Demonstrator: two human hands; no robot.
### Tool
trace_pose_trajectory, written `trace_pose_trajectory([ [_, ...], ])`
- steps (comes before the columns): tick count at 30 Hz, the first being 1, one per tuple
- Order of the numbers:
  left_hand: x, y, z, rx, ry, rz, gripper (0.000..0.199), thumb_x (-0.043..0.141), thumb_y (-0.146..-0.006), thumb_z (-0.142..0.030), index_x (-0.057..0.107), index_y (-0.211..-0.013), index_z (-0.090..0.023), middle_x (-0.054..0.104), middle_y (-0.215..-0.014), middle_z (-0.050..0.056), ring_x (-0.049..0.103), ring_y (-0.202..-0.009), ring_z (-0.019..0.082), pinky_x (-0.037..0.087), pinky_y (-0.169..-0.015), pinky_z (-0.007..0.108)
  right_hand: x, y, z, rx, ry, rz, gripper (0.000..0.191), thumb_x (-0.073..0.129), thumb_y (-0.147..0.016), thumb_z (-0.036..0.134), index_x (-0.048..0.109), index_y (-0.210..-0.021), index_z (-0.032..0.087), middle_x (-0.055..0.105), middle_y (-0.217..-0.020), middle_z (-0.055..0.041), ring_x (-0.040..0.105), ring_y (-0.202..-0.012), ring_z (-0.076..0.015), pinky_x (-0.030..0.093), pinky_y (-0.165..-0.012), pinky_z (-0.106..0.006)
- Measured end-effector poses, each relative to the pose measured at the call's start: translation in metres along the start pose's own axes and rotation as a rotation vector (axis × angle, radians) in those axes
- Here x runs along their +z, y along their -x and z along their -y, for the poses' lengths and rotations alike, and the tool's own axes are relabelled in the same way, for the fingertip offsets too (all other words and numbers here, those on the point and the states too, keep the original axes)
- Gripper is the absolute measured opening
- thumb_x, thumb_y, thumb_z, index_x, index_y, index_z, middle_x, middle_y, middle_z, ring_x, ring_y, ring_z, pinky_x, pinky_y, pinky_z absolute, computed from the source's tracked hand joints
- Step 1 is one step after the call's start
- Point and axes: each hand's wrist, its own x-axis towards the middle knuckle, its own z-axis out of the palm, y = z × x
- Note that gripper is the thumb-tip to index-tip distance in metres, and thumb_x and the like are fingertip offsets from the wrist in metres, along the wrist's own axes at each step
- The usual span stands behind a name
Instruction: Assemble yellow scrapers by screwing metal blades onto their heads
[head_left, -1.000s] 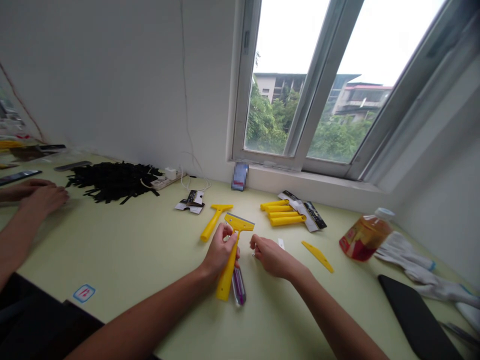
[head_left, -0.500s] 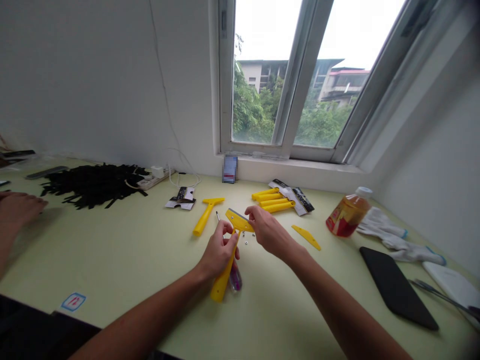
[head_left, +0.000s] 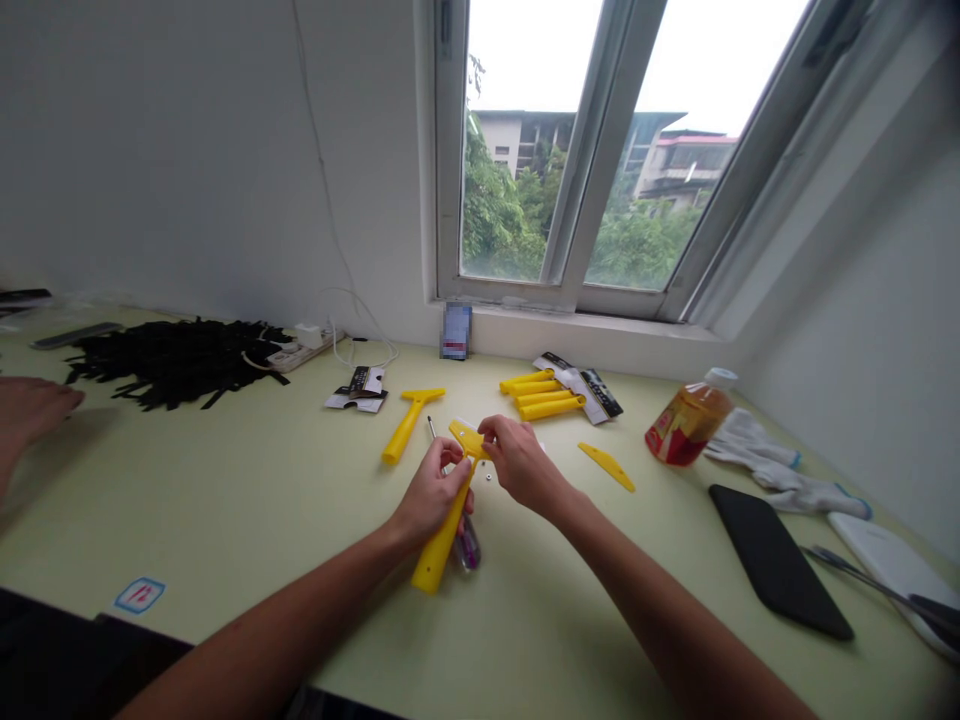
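Note:
My left hand [head_left: 437,492] is closed around the neck of a yellow scraper [head_left: 439,555], whose handle slants down toward me. My right hand [head_left: 523,462] pinches at the right end of the scraper's head, and its fingers hide that end. Any small part between those fingertips is hidden. A screwdriver [head_left: 469,550] with a clear purple handle passes behind my left hand, its shaft showing beyond the fingers; I cannot tell if it is held or lies on the table. Small nuts [head_left: 488,477] lie just past the scraper. Another yellow scraper [head_left: 405,428] rests to the left.
To the right lie a loose yellow cover plate [head_left: 606,466], a drink bottle [head_left: 690,420], gloves [head_left: 780,470] and a black tablet-like slab [head_left: 776,560]. Packaged yellow scrapers [head_left: 551,398] and a phone [head_left: 455,332] are behind. At left are black strips [head_left: 172,365] and another person's hand [head_left: 34,408].
My right hand has shifted slightly left along the scraper's head and now covers its right end. My left hand keeps its hold. The whole view has shifted a little.

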Motion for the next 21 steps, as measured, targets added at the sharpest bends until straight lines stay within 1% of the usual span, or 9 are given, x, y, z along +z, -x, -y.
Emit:
trace_pose_trajectory([
  [5, 0.000, 0.000, -0.003, -0.005, 0.038, 0.002, 0.039, 0.063, -0.080, -0.047, 0.035, -0.091, -0.023, 0.050, -0.093, -0.003, 0.055, -0.042, 0.007, 0.042, -0.027, 0.020, -0.005, -0.002, 0.000, 0.039, -0.065, 0.010, 0.013, 0.048, -0.089, 0.013, 0.052, -0.100, 0.019, 0.064, -0.090, -0.0055, 0.058, -0.086, -0.0194, 0.037, -0.081, -0.035],
  [9, -0.001, -0.001, -0.004, -0.017, 0.074, -0.003, 0.039, 0.065, -0.078, -0.046, 0.037, -0.092, -0.023, 0.050, -0.088, -0.004, 0.056, -0.045, 0.008, 0.042, -0.028, 0.020, -0.008, -0.004, -0.002, 0.070, -0.139, 0.021, 0.014, 0.045, -0.091, 0.015, 0.053, -0.100, 0.019, 0.065, -0.089, -0.0045, 0.059, -0.083, -0.0171, 0.040, -0.078, -0.032],
  [13, -0.001, -0.001, -0.005, -0.023, 0.068, 0.005, 0.037, 0.064, -0.079, -0.044, 0.037, -0.093, -0.022, 0.050, -0.084, -0.004, 0.056, -0.045, 0.009, 0.042, -0.029, 0.020, -0.012, -0.004, -0.003, 0.094, -0.200, 0.029, 0.012, 0.045, -0.091, 0.017, 0.054, -0.099, 0.020, 0.067, -0.088, -0.0043, 0.060, -0.082, -0.0169, 0.042, -0.077, -0.032],
  [18, -0.001, 0.000, -0.008, -0.019, 0.072, -0.001, 0.037, 0.065, -0.079, -0.043, 0.038, -0.092, -0.022, 0.049, -0.081, -0.005, 0.056, -0.045, 0.009, 0.042, -0.029, 0.020, -0.018, -0.004, -0.003, 0.106, -0.269, 0.034, 0.015, 0.040, -0.093, 0.018, 0.051, -0.102, 0.020, 0.069, -0.082, -0.0011, 0.062, -0.079, -0.0150, 0.044, -0.078, -0.030],
  [21, -0.001, -0.001, -0.007, -0.007, 0.066, 0.003, 0.037, 0.064, -0.079, -0.043, 0.038, -0.092, -0.021, 0.049, -0.081, -0.005, 0.056, -0.044, 0.009, 0.041, -0.029, 0.020, -0.019, -0.003, -0.002, 0.099, -0.278, 0.023, 0.015, 0.038, -0.093, 0.018, 0.050, -0.101, 0.020, 0.068, -0.080, -0.0006, 0.062, -0.077, -0.0148, 0.043, -0.078, -0.031],
])
